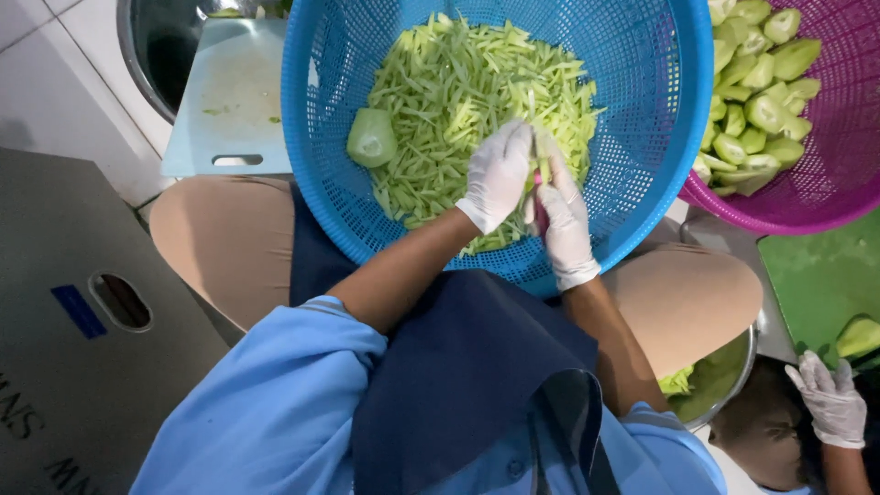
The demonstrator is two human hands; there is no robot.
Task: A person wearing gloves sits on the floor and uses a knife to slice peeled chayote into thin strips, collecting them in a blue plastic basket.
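Both hands were gloved in white and met over the lower middle of the blue basket (642,183). Left hand (497,176) was curled around something, fingers closed; right hand (561,220) was closed too, pinching a pale green fruit piece (544,165) that stuck up between the two. A pink bit (539,213) showed at the right palm, maybe a tool handle, too covered to tell.

Handling, as a judgement: piece looked small, light, firm and wet-cut, so likely slippery against glove. Best held by the thick end with the fingertips well wrapped; thin end would snap or slide.

Green shreds (458,101) filled the centre of the basket: thin, limp-looking sticks, light, loose, likely to cling to gloves. One peeled half fruit (371,137) lay at the left edge of the pile, cut face up. Basket rested across the person's knees, centre frame.

Purple basket (843,165), upper right, touched the blue one and held peeled fruit halves (756,101); its right side was cut off by the frame. Pale cutting board (229,101) sat upper left, partly under the blue rim. Metal bowl (724,380) at lower right was mostly hidden behind the knee. Another person's gloved hand (832,399) was at lower right beside a green fruit (860,335), also cropped. Grey box (82,312) filled the left edge.
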